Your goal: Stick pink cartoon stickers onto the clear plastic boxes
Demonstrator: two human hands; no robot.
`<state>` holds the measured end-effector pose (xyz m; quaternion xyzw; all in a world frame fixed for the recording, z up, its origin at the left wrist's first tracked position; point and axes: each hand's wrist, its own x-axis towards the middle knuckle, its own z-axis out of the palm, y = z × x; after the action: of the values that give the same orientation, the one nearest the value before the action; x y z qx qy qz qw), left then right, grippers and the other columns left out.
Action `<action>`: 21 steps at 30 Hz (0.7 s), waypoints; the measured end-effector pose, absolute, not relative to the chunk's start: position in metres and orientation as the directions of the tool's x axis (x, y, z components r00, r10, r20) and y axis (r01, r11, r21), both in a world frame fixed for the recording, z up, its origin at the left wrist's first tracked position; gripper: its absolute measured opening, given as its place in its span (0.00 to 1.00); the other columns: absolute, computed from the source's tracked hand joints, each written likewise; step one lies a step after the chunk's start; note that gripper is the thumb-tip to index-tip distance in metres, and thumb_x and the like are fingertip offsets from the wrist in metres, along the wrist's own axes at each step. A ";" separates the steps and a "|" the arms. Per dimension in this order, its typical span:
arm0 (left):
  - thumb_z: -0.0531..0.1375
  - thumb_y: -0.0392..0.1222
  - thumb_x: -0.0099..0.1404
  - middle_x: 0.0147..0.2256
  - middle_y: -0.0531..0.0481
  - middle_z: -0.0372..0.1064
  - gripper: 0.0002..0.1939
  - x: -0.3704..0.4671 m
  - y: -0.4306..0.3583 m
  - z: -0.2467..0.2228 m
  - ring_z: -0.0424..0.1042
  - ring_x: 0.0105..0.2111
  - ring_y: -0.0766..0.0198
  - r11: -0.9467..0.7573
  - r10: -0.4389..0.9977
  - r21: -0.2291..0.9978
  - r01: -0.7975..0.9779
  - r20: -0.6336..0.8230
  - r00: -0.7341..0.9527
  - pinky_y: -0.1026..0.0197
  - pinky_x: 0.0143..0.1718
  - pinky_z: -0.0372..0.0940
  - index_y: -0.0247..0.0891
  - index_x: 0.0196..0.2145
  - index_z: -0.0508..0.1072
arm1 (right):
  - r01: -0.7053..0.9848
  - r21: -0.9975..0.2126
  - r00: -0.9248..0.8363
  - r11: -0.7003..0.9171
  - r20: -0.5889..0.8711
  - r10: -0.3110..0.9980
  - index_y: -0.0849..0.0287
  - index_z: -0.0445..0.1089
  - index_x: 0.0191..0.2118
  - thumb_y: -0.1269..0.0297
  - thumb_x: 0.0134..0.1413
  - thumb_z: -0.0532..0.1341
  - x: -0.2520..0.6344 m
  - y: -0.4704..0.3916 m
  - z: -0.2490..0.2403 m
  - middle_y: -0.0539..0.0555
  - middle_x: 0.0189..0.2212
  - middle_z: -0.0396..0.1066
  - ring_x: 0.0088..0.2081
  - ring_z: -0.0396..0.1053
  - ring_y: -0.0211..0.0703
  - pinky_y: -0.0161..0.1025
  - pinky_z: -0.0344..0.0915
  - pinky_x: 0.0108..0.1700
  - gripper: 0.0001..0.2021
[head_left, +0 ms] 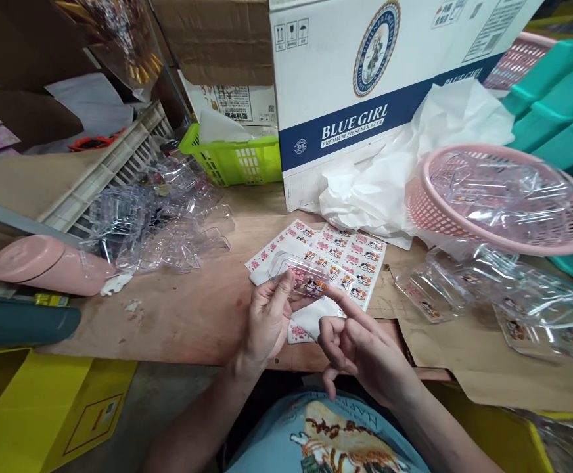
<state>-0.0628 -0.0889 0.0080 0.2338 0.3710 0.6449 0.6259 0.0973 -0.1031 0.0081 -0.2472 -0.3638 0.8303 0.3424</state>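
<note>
A blue shirt with a colourful print is the closest thing, just below the edge of the counter. From both sides of it the person's arms reach forward.

The left hand holds a small clear case. As I see it, the thumb presses on the near side of the case and the other fingers go under it, so they are clamped on it. The case is raised a little over the counter, in front of these fingers and above the sheets of stickers. A small animal picture and pink marks appear in it.

The right hand holds nothing. Its index finger is stretched toward the right end of the case, apart from the other fingers, which are loosely bent. The tip is at the edge of the case, but I cannot tell if it touches.

To the right, several clear cases lie in front of a pink basket, which has more clear plastic inside. White paper is crumpled between this basket and the sheets, before a big box. To the left, there is a heap of clear plastic pieces, and beside it a pink bottle is lying on its side.
</note>
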 end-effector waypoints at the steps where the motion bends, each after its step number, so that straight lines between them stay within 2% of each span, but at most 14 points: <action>1: 0.64 0.47 0.65 0.39 0.42 0.80 0.13 -0.061 -0.088 0.007 0.79 0.43 0.54 0.038 0.978 0.791 -0.611 -0.154 -0.139 0.49 0.50 0.73 0.34 0.38 0.81 | -0.280 -0.876 -0.580 -0.393 -0.171 0.796 0.47 0.52 0.69 0.49 0.64 0.57 0.098 -0.103 0.007 0.44 0.23 0.56 0.20 0.50 0.33 0.41 0.73 0.23 0.31; 2: 0.64 0.47 0.65 0.40 0.42 0.80 0.13 -0.060 -0.088 0.005 0.79 0.43 0.54 0.014 0.975 0.809 -0.588 -0.141 -0.171 0.49 0.49 0.73 0.34 0.39 0.81 | -0.124 -0.965 -0.481 -0.231 -0.145 0.865 0.49 0.50 0.70 0.51 0.65 0.57 0.099 -0.102 0.006 0.45 0.23 0.57 0.21 0.54 0.35 0.42 0.73 0.25 0.32; 3: 0.64 0.47 0.65 0.40 0.42 0.80 0.13 -0.060 -0.088 0.004 0.79 0.43 0.53 -0.008 0.972 0.823 -0.567 -0.128 -0.199 0.50 0.49 0.73 0.34 0.40 0.81 | 0.073 -0.997 -0.361 -0.033 -0.057 0.931 0.50 0.47 0.71 0.53 0.65 0.58 0.100 -0.101 0.005 0.47 0.24 0.59 0.23 0.58 0.39 0.45 0.74 0.29 0.34; 4: 0.64 0.48 0.65 0.41 0.42 0.80 0.14 -0.060 -0.088 0.003 0.79 0.43 0.53 -0.027 0.968 0.836 -0.549 -0.115 -0.223 0.50 0.49 0.74 0.35 0.41 0.81 | 0.281 -0.945 -0.258 0.166 0.092 0.962 0.50 0.45 0.72 0.56 0.64 0.59 0.101 -0.100 0.004 0.50 0.26 0.64 0.26 0.64 0.43 0.48 0.74 0.34 0.36; 6: 0.64 0.48 0.65 0.43 0.42 0.80 0.14 -0.058 -0.091 0.003 0.79 0.44 0.54 -0.045 0.967 0.851 -0.524 -0.096 -0.238 0.52 0.48 0.74 0.36 0.42 0.81 | 0.581 -0.673 -0.217 0.458 0.414 0.884 0.49 0.42 0.73 0.59 0.63 0.61 0.103 -0.099 0.004 0.60 0.40 0.72 0.41 0.70 0.55 0.59 0.71 0.47 0.39; 7: 0.64 0.47 0.65 0.44 0.43 0.80 0.13 -0.057 -0.092 0.004 0.79 0.44 0.54 -0.042 0.970 0.854 -0.519 -0.091 -0.226 0.52 0.48 0.74 0.37 0.42 0.81 | 0.648 -0.536 -0.268 0.541 0.505 0.820 0.47 0.42 0.73 0.60 0.62 0.62 0.103 -0.100 0.004 0.63 0.49 0.70 0.50 0.69 0.61 0.65 0.66 0.53 0.39; 8: 0.65 0.46 0.64 0.44 0.43 0.80 0.12 -0.054 -0.094 0.006 0.79 0.44 0.54 -0.039 0.974 0.853 -0.521 -0.085 -0.212 0.53 0.48 0.75 0.37 0.42 0.81 | 0.670 -0.438 -0.339 0.599 0.538 0.772 0.46 0.44 0.72 0.60 0.63 0.61 0.103 -0.100 0.005 0.65 0.58 0.65 0.58 0.63 0.67 0.70 0.60 0.58 0.38; 9: 0.66 0.44 0.63 0.43 0.45 0.80 0.10 -0.050 -0.095 0.008 0.80 0.43 0.55 -0.036 0.977 0.848 -0.529 -0.081 -0.196 0.55 0.47 0.75 0.39 0.40 0.82 | 0.664 -0.400 -0.393 0.631 0.532 0.750 0.46 0.46 0.72 0.60 0.63 0.61 0.104 -0.101 0.007 0.65 0.64 0.58 0.64 0.56 0.69 0.72 0.54 0.61 0.36; 11: 0.68 0.40 0.60 0.40 0.48 0.81 0.06 -0.039 -0.095 0.015 0.80 0.41 0.57 -0.001 0.988 0.831 -0.556 -0.085 -0.128 0.56 0.46 0.76 0.41 0.36 0.82 | 0.608 -0.504 -0.390 0.613 0.483 0.784 0.49 0.45 0.72 0.58 0.63 0.61 0.110 -0.101 0.011 0.64 0.69 0.50 0.68 0.49 0.66 0.68 0.52 0.65 0.36; 13: 0.69 0.39 0.59 0.37 0.49 0.81 0.04 -0.025 -0.094 0.023 0.81 0.39 0.56 0.093 0.995 0.822 -0.562 -0.099 0.020 0.55 0.45 0.76 0.41 0.34 0.82 | 0.478 -0.693 -0.307 0.539 0.443 0.842 0.50 0.44 0.72 0.57 0.63 0.61 0.125 -0.099 0.019 0.63 0.66 0.55 0.66 0.57 0.57 0.56 0.61 0.63 0.37; 15: 0.69 0.40 0.60 0.39 0.46 0.81 0.07 -0.011 -0.093 0.031 0.80 0.42 0.54 0.211 0.967 0.843 -0.496 -0.105 0.233 0.53 0.48 0.76 0.39 0.37 0.82 | 0.404 -0.767 -0.196 0.500 0.461 0.866 0.50 0.48 0.70 0.57 0.62 0.62 0.155 -0.096 0.032 0.60 0.60 0.63 0.59 0.66 0.51 0.49 0.67 0.59 0.35; 18: 0.68 0.40 0.60 0.48 0.44 0.78 0.16 0.001 -0.089 0.035 0.77 0.50 0.53 0.181 0.940 0.931 -0.316 -0.069 0.335 0.54 0.53 0.73 0.40 0.47 0.79 | 0.689 -0.616 0.092 0.381 0.596 0.797 0.48 0.57 0.66 0.59 0.60 0.63 0.232 -0.084 0.053 0.59 0.55 0.67 0.54 0.68 0.51 0.50 0.68 0.56 0.30; 19: 0.68 0.41 0.61 0.50 0.45 0.77 0.18 0.001 -0.088 0.034 0.75 0.52 0.54 0.129 0.953 0.958 -0.256 -0.048 0.300 0.55 0.54 0.72 0.41 0.49 0.77 | 0.816 -0.537 0.207 0.216 0.619 0.758 0.47 0.58 0.66 0.57 0.60 0.64 0.264 -0.079 0.059 0.58 0.53 0.68 0.52 0.69 0.51 0.50 0.69 0.54 0.30; 21: 0.67 0.42 0.62 0.53 0.46 0.75 0.18 0.000 -0.086 0.029 0.74 0.54 0.56 0.027 0.980 0.989 -0.144 0.002 0.199 0.57 0.55 0.71 0.42 0.51 0.76 | 0.854 -0.516 0.323 0.070 0.629 0.708 0.52 0.64 0.62 0.53 0.57 0.65 0.324 -0.066 0.065 0.63 0.49 0.69 0.46 0.71 0.56 0.55 0.70 0.47 0.29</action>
<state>0.0001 -0.0862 0.0291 0.5064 0.4129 0.4796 0.5857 0.3243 -0.0658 0.0655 -0.6772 -0.5763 -0.0811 0.4502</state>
